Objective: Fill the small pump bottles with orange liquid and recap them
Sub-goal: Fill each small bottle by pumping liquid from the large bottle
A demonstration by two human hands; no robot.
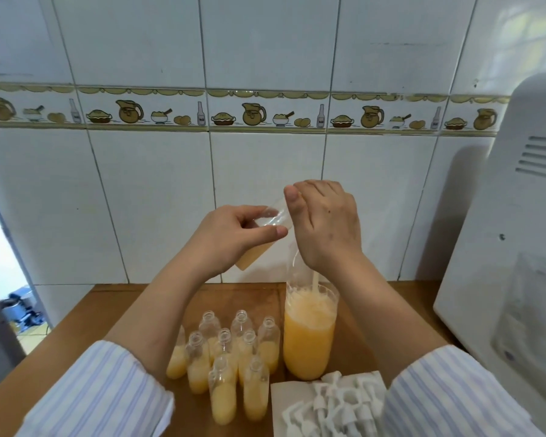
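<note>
My left hand (234, 234) grips a small clear bottle (265, 231), tilted with its neck up to the right and orange liquid in its lower end. My right hand (325, 222) is at the bottle's neck, thumb and fingers pinched there; a white tube (315, 280) hangs below it over the large bottle. The large clear bottle (309, 339) stands open on the wooden table, about two-thirds full of orange liquid. Several small uncapped bottles (230, 364) partly filled with orange liquid stand grouped to its left. White pump caps (334, 405) lie on a paper sheet at the front right.
The wooden table (114, 313) meets a white tiled wall (265, 165) at the back. A large white appliance (517, 247) stands at the right edge. A doorway opens at the far left.
</note>
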